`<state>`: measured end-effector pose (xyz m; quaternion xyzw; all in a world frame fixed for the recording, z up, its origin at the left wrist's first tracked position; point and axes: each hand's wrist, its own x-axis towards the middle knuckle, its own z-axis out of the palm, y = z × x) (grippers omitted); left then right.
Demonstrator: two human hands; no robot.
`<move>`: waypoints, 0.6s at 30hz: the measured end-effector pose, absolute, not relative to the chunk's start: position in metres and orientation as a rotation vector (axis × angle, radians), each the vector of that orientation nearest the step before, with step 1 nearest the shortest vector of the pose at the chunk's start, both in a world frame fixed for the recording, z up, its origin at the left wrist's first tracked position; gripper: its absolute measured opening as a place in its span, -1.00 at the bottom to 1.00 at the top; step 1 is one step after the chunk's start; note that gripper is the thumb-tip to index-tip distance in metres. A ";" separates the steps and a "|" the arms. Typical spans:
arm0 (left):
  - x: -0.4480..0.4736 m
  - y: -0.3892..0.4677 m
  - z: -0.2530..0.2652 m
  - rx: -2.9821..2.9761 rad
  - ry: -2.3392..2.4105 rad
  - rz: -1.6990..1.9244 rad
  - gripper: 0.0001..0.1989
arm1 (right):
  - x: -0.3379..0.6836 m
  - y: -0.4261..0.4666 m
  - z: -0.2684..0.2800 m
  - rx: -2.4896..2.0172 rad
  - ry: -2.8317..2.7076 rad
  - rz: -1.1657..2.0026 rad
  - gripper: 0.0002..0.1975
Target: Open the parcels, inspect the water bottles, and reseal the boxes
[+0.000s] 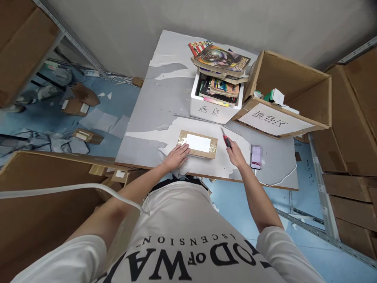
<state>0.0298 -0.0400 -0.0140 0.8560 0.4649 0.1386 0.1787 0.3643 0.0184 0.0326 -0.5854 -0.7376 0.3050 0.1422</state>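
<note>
A small taped cardboard box [213,151] with a blank-looking white label [198,143] on top lies near the front of the table. My left hand [176,156] rests on the box's near left corner, its fingers stretched out over the edge. To the right of the box, my right hand [235,153] is closed around a red and black utility knife [226,140]. The knife's blade points up and away from me, apart from the box.
On the grey table [141,129], a white bin [218,113] of stacked books [222,59] stands behind the box. A large open carton [312,92] sits back right. A phone [256,157] with a cable [279,184] lies right. Opened cartons [75,107] litter the floor.
</note>
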 end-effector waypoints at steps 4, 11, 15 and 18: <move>0.029 -0.038 -0.019 2.415 1.333 0.399 -0.56 | 0.294 0.035 0.074 -1.316 -2.524 0.968 -0.49; 0.029 -0.035 -0.026 2.451 1.331 0.380 -0.48 | 0.233 0.057 0.071 -1.200 -2.969 0.826 -0.53; 0.028 -0.035 -0.030 2.477 1.335 0.387 -0.51 | 0.227 0.057 0.073 -1.251 -3.053 0.729 -0.47; 0.028 -0.035 -0.031 2.479 1.327 0.386 -0.51 | 0.224 0.055 0.075 -1.266 -3.086 0.640 -0.42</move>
